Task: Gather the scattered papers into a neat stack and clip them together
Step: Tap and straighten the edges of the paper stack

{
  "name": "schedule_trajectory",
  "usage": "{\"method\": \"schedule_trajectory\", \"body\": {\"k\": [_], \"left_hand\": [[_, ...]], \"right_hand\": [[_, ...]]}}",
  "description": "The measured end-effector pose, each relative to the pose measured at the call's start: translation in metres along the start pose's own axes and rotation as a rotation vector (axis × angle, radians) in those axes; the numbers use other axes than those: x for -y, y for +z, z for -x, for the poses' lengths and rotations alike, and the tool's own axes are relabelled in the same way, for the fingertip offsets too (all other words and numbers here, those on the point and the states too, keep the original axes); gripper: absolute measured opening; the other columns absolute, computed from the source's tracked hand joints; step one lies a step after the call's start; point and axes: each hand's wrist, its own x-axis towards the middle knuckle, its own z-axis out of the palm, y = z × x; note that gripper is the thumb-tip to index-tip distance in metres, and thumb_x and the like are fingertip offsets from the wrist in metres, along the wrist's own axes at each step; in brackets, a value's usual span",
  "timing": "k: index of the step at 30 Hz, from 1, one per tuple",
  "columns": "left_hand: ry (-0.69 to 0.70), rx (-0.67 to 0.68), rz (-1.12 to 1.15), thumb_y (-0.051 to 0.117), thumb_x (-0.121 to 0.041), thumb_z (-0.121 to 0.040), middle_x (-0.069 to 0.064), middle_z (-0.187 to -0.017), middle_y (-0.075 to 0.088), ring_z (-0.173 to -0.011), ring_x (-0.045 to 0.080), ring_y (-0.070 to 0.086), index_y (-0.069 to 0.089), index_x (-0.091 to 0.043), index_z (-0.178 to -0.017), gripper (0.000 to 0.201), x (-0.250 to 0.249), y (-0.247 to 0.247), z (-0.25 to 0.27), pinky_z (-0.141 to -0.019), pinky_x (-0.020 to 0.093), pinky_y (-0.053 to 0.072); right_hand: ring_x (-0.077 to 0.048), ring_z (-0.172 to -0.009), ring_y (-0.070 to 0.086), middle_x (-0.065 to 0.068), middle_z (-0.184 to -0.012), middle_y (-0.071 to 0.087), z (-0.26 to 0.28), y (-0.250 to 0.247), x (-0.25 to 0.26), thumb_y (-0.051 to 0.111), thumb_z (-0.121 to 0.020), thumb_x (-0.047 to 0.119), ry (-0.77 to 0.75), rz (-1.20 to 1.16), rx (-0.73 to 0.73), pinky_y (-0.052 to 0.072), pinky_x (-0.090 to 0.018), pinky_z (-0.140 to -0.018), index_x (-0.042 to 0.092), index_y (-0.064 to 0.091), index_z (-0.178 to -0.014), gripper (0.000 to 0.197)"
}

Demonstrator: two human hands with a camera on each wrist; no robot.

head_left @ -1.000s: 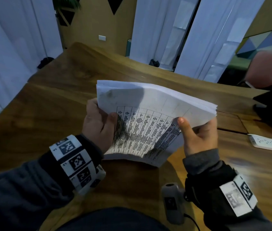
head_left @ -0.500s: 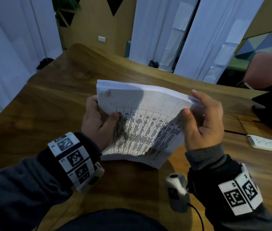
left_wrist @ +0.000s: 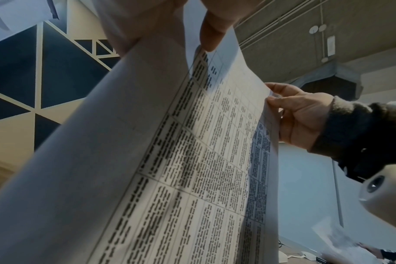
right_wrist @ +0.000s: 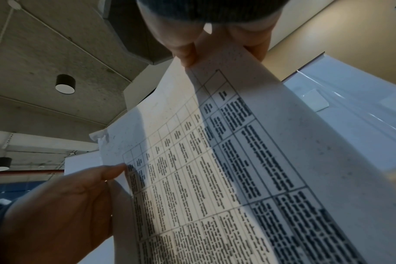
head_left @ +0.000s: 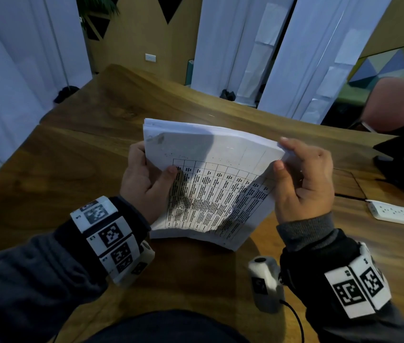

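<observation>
The papers stand on the table between both hands, power strip far right.

A stack of printed papers fills most of the left wrist view, seen from below and slanting up toward the top of the picture. The top sheet carries a ruled table packed with dark blocks of text. At the top edge, the left hand grips the stack, its thumb lying across the printed face. On the far side, the right hand pinches the edge of the top sheet, lifting it a little off the sheet beneath, whose table shows in shadow. A dark sleeve covers that wrist, with a white wrist camera below it. Behind are a wall of dark triangles and a concrete ceiling.
</observation>
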Motion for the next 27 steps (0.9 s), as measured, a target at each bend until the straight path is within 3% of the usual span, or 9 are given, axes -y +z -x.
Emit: {"method": "schedule_trajectory", "body": {"k": [4,7,13,16,18,23,27], "left_hand": [[0.014,-0.003,0.003,0.057,-0.016,-0.075,-0.016,-0.089,0.05,-0.077,-0.022,0.053,0.037,-0.034,-0.091,0.031,-0.0011,0.0001,-0.0002,-0.056,0.001,0.044],[0.001,-0.008,0.027,0.059,-0.01,-0.079,-0.015,-0.089,0.051,-0.078,-0.02,0.055,0.038,-0.034,-0.091,0.034,0.002,0.0006,-0.0011,-0.058,0.003,0.045],[0.001,-0.015,-0.004,0.058,-0.018,-0.08,-0.018,-0.088,0.053,-0.077,-0.021,0.055,0.038,-0.037,-0.09,0.03,0.0013,-0.0005,-0.0018,-0.058,0.002,0.045],[0.006,-0.025,-0.003,0.06,-0.016,-0.08,-0.018,-0.088,0.052,-0.077,-0.022,0.054,0.037,-0.038,-0.091,0.033,0.0014,0.0003,-0.0024,-0.058,0.002,0.044],[0.003,-0.025,0.008,0.058,-0.02,-0.076,-0.019,-0.088,0.052,-0.077,-0.021,0.055,0.038,-0.037,-0.091,0.03,0.001,0.0006,-0.0025,-0.059,0.003,0.045],[0.004,-0.02,0.038,0.055,-0.019,-0.074,-0.017,-0.089,0.052,-0.078,-0.021,0.055,0.039,-0.035,-0.091,0.028,-0.0016,0.0013,-0.0019,-0.059,0.001,0.044],[0.0,-0.019,0.04,0.056,-0.019,-0.074,-0.017,-0.09,0.053,-0.08,-0.019,0.056,0.04,-0.035,-0.092,0.029,-0.0011,0.0008,-0.002,-0.06,0.003,0.045]], "right_hand": [[0.013,-0.094,0.037,-0.026,-0.09,0.054,-0.0005,-0.0008,-0.002,0.054,-0.084,0.014,0.012,-0.001,0.016,0.03,0.003,-0.083,0.011,0.061,-0.111,0.028],[0.015,-0.095,0.037,-0.023,-0.086,0.055,-0.0023,-0.0011,-0.0025,0.054,-0.084,0.016,-0.005,0.008,0.011,0.03,0.002,-0.084,0.009,0.063,-0.109,0.027],[0.02,-0.098,0.034,-0.013,-0.09,0.05,-0.0036,-0.0004,-0.0013,0.057,-0.082,0.006,-0.023,0.021,0.001,0.03,0.004,-0.083,0.005,0.063,-0.109,0.027],[0.017,-0.097,0.036,0.013,-0.096,0.038,-0.0027,-0.0001,-0.0015,0.056,-0.081,0.003,0.0,0.012,0.011,0.031,0.003,-0.084,0.01,0.063,-0.109,0.03],[0.016,-0.095,0.037,0.017,-0.096,0.034,-0.003,-0.0002,-0.0013,0.055,-0.081,0.003,0.01,0.002,0.015,0.031,0.004,-0.084,0.012,0.063,-0.109,0.03],[0.017,-0.097,0.036,0.015,-0.097,0.034,-0.0027,0.0012,-0.002,0.055,-0.081,0.001,-0.011,0.0,0.01,0.032,0.003,-0.085,0.01,0.063,-0.108,0.03],[0.018,-0.099,0.035,-0.002,-0.094,0.039,-0.0024,0.0005,-0.0032,0.053,-0.08,0.001,-0.028,0.003,0.019,0.032,0.003,-0.085,0.006,0.064,-0.108,0.03]]}}
